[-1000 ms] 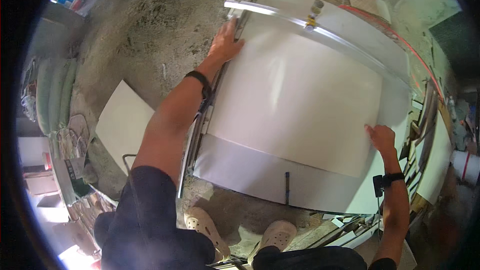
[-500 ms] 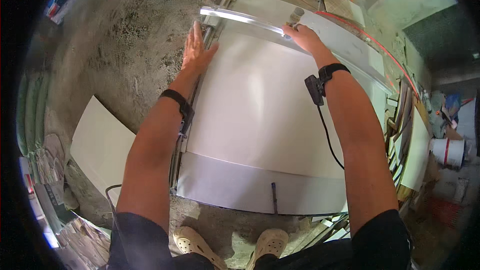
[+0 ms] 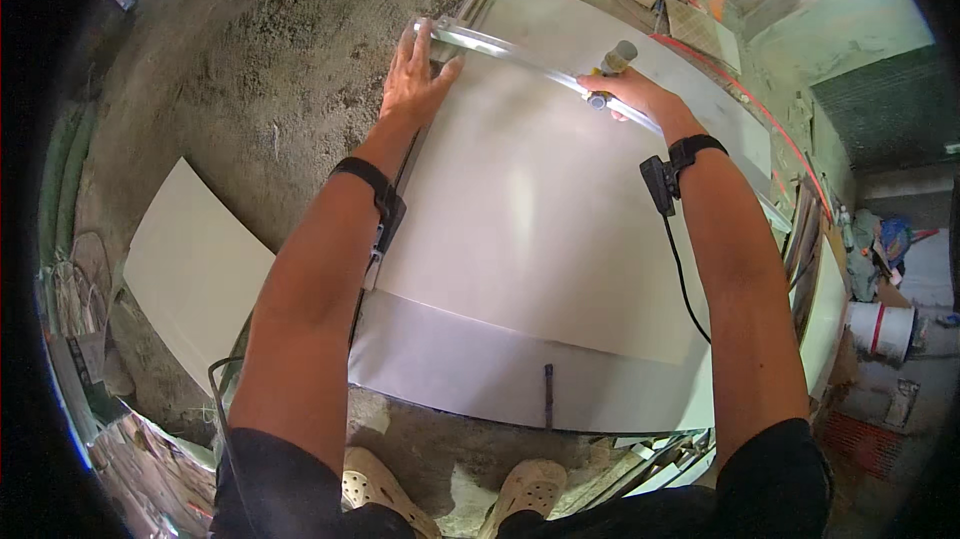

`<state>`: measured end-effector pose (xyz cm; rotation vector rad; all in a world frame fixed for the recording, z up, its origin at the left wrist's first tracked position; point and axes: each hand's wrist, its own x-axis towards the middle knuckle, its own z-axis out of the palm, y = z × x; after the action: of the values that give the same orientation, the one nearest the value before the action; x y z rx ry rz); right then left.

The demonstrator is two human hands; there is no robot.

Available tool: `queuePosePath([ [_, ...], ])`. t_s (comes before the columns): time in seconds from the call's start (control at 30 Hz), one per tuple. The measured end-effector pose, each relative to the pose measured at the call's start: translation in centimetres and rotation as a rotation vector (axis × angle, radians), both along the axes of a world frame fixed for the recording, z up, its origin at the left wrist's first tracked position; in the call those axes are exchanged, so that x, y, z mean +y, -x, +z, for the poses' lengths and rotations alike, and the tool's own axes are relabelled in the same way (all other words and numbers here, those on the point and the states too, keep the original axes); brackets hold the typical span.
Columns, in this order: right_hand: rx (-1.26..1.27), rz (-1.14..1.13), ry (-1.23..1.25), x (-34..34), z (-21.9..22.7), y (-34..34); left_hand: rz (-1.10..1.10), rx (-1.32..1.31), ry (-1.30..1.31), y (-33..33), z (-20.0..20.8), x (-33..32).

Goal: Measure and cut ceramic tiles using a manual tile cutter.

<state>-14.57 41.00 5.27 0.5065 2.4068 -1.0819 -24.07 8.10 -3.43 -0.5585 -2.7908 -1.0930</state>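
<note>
Hands at the far edge of the tile — both on the rail

Left hand (image 3: 418, 79) lies flat, fingers spread, pressing the near-left end of the metal rail (image 3: 520, 57), which runs left to right across the far edge of the big pale tile (image 3: 530, 229). Right hand (image 3: 630, 94) is closed round the cutter handle (image 3: 612, 67), which rides on the rail right of its middle — so the rail's long axis stretches leftward from the handle toward the left hand. Tile fills the floor between the arms; handle is nearer the right hand.
</note>
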Motion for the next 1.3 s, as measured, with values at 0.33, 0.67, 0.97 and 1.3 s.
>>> queuePosePath([
  [0.33,-0.102,0.031,0.164,0.7,-0.5,0.6,0.017,-0.037,-0.001,1.8,3.0,-0.6],
  [0.67,-0.138,0.062,0.142,0.7,0.2,0.2,-0.297,0.09,0.557,10.0,1.4,2.6],
  [0.97,-0.059,0.071,0.204,1.0,-0.3,0.5,-0.272,0.199,0.643,9.0,1.8,2.7],
  [1.3,-0.016,0.07,0.197,1.4,-1.6,0.8,-0.259,0.45,0.727,10.5,-0.6,2.3],
])
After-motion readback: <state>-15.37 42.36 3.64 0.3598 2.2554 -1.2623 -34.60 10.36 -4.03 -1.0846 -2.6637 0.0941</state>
